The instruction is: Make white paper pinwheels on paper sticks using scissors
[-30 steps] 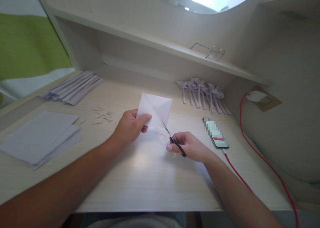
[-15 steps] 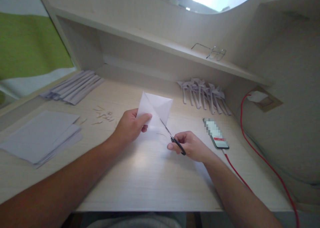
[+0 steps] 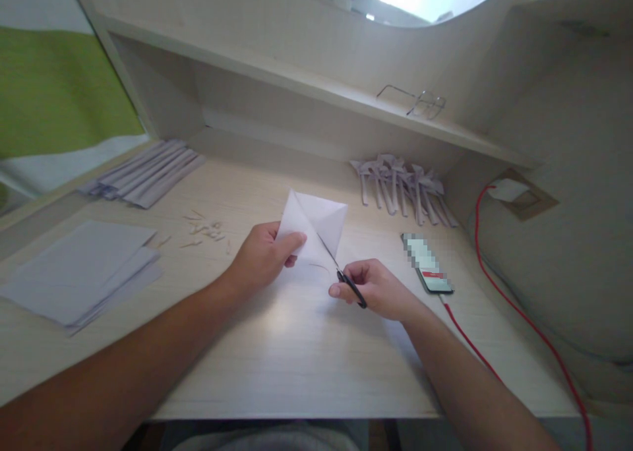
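A square sheet of white paper with diagonal creases is held above the desk, tilted, its left edge pinched by my left hand with the thumb on top. Black-handled scissors are in my right hand, fingers through the handles. Their blades point up and left and lie at the paper's lower right corner, along a diagonal crease. How far the blades are spread is hard to make out. A thin curved strip lies on the desk just under the paper.
On the left lie a stack of white paper sheets, rolled paper sticks and small wooden bits. Several paper pinwheels rest at the back right. A phone with a red cable sits right; glasses are on the shelf.
My left hand has moved the paper slightly right and down, so the scissor blades sit further in at its corner. My right hand has hardly moved.
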A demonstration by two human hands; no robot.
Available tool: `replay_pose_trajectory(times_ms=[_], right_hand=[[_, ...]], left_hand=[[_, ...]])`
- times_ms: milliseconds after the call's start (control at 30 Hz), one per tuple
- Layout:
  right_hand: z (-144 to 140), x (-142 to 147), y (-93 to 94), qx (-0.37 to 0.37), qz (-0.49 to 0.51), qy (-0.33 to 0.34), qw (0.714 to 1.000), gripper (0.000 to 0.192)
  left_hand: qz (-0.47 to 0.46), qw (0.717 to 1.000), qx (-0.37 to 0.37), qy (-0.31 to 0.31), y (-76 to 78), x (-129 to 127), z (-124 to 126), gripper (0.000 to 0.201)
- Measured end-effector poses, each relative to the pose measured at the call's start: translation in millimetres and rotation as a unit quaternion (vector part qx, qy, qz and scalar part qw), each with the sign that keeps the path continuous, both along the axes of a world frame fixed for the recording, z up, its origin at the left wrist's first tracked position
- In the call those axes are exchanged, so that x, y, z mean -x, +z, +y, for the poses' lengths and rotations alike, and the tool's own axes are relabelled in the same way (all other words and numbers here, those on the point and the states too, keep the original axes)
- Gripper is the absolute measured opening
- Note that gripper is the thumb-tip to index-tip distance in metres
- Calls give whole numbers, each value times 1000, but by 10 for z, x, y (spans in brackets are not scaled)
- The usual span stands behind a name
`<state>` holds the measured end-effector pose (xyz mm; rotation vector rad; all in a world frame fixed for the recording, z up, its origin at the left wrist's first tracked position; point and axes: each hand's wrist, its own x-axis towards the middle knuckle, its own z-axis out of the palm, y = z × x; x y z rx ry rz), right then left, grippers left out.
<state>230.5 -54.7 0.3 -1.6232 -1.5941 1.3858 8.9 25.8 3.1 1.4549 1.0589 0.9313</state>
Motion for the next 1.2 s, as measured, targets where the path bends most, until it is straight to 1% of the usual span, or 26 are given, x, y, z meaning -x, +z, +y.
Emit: replay_pose_trajectory(times_ms=[167,600,700,867,1200], right_hand=[[6,13,11,3,18,-1,1000,47],[28,-5,-18,2,22,1,1000,50],[25,-1,-17,0,20,0,1000,50],[14,-7,-20,-2,9,-1,1000,50],[10,-5,-18,3,13,-4,1000,50]], left_hand=[[9,1000,1,-16,3,-22,-44,28],[7,1000,-14,-23,-22,-16,-37,31],[3,1000,-16,-16,-2,-18,-47,31],[-34,999,3,11,29,-31,-40,29],[-19,1000,-1,-3,21,-27,-37,30]])
